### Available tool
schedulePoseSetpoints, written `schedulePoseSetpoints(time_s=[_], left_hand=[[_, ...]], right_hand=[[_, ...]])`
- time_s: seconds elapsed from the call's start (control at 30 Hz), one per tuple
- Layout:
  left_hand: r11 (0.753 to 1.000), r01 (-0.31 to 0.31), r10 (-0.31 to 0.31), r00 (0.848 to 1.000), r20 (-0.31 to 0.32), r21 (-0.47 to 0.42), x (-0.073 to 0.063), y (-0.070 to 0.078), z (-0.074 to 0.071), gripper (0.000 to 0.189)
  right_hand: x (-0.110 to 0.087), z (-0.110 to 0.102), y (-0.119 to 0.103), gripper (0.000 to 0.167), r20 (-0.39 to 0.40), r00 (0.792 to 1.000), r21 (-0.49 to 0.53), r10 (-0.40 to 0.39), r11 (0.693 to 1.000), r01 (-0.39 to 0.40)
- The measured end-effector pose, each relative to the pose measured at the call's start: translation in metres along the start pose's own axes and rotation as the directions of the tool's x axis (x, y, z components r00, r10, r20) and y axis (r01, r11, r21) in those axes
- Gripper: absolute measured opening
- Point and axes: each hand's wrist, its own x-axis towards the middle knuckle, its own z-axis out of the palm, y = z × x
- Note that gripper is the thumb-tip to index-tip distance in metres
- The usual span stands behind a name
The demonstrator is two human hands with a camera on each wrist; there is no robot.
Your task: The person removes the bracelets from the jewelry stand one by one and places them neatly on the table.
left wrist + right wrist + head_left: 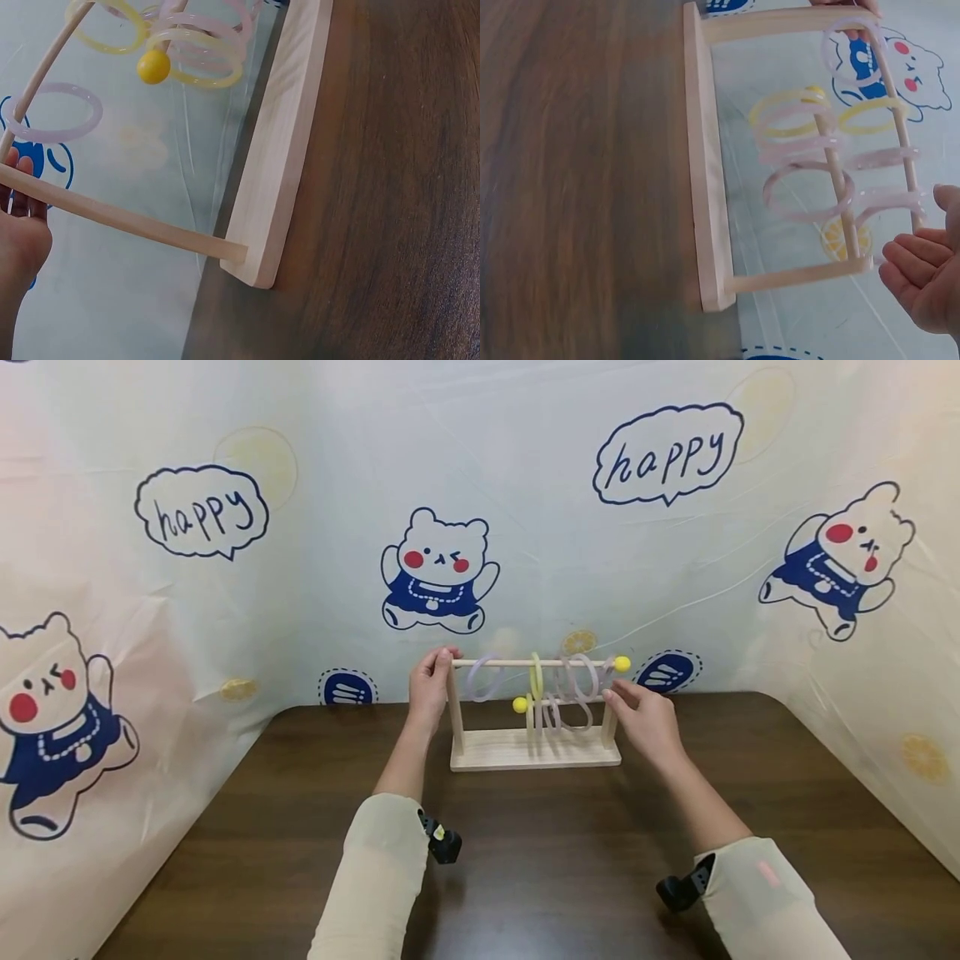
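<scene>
A pale wooden rack [487, 750] stands on the table, with an upper and a lower bar. My left hand [429, 692] pinches the top of its left post, thumb in front and fingers behind. A lavender ring [56, 136] hangs on the upper bar close to that hand. Further right on this bar are a yellow ring [539, 678] and several pale pink and purple rings. More rings hang on the lower bar, which ends in a yellow ball [154, 67]. Beside the rack's right end is my right hand [926, 274], its fingers loosely extended and nothing held.
The dark brown wooden table [525, 860] extends in front of the rack. Behind it hangs a pale curtain [540, 527] printed with bears and "happy" bubbles. Another yellow ball [622, 664] caps the upper bar's right end. Both sleeved forearms carry small black cameras.
</scene>
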Motion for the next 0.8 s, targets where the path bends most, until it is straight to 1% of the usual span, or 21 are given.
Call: schedulePoseSetpoints(time_s=[0.1,0.27,0.43,0.63,0.8], left_hand=[[1.000,-0.004,0.004,1.000,0.005,0.003,0.000,0.001,0.001,0.038],[1.000,-0.003,0.003,1.000,0.009,0.000,-0.001,0.002,0.001,0.038],[1.000,-0.012,0.011,1.000,0.017,0.012,-0.001,0.001,0.000,0.038],[1.000,-0.011,0.011,1.000,0.017,0.014,0.000,0.002,-0.001,0.039],[1.000,-0.014,0.013,1.000,0.012,0.017,0.000,0.001,-0.001,0.037]], right_hand=[[0.003,0.004,-0.003,0.043,-0.007,0.999,0.043,0.033,0.999,-0.033],[0.006,0.009,-0.006,0.041,-0.018,0.997,0.068,0.071,0.995,-0.070],[0.009,0.011,-0.010,0.038,-0.038,0.996,0.080,0.079,0.994,-0.076],[0.015,0.013,-0.013,0.034,-0.045,0.996,0.064,0.080,0.995,-0.077],[0.021,0.014,-0.014,0.034,-0.037,0.993,0.089,0.114,0.990,-0.111]])
